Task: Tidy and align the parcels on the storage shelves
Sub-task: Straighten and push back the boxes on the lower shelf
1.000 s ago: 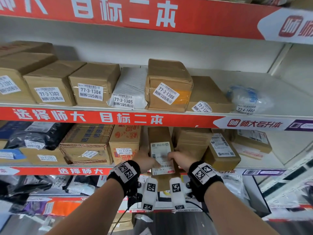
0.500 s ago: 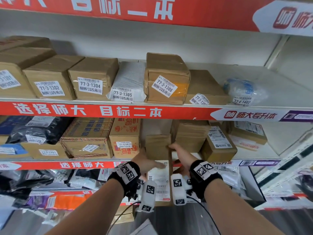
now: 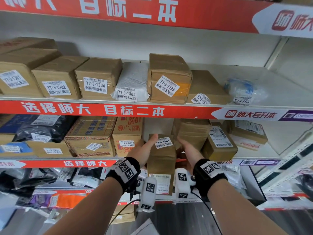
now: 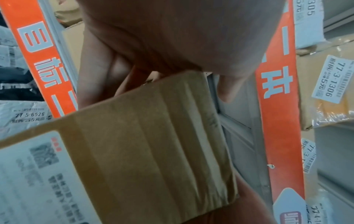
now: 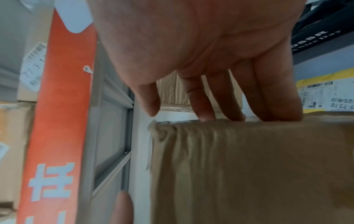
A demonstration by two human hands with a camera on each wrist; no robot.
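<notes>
Left hand (image 3: 142, 150) and right hand (image 3: 189, 150) clasp box (image 3: 161, 155) from either side, fingers curled round its edges. Box held between hands, clear of shelf (image 3: 254, 158), label facing out. Judged: upper row aligned; this box unplaced. Gap (image 3: 158, 126) directly ahead; neighbours close both sides, lip below.

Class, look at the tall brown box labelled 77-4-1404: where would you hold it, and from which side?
Hold the brown box by its two long side faces, one hand from each side. It is tall and narrow, label facing out, so the left hand and right hand fit there.
</notes>
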